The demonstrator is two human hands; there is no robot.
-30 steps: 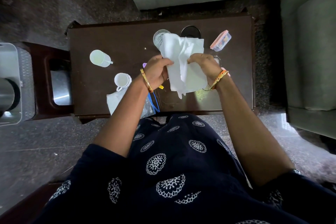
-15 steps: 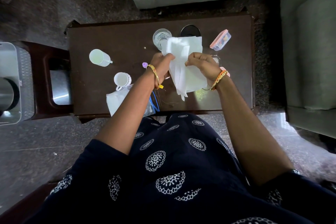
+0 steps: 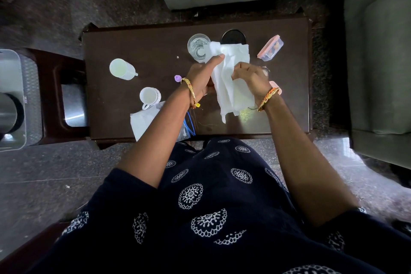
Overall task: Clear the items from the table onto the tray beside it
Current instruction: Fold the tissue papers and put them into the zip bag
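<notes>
A white paper napkin [image 3: 231, 78] hangs above the dark wooden table [image 3: 144, 51], held between both hands. My left hand [image 3: 203, 78] grips its left edge with the thumb laid over the top. My right hand [image 3: 251, 78] pinches its right side with curled fingers. On the table stand a clear glass [image 3: 198, 46], a dark round cup [image 3: 233, 36], a pink-lidded box [image 3: 270, 48], a white plastic cup [image 3: 121, 69] and a white teacup [image 3: 150, 97]. A plastic bag [image 3: 144, 121] lies at the front edge. The tray [image 3: 11, 98] is at far left.
A small side stand [image 3: 55, 95] sits between table and tray. A steel vessel [image 3: 6, 115] rests in the tray. Grey sofas [image 3: 378, 51] close the right side and the back. A small purple cap [image 3: 178, 78] lies near my left wrist.
Both hands have drawn the napkin's sides together, folding it narrower, and shifted slightly away from me. My left thumb now lies over the top edge.
</notes>
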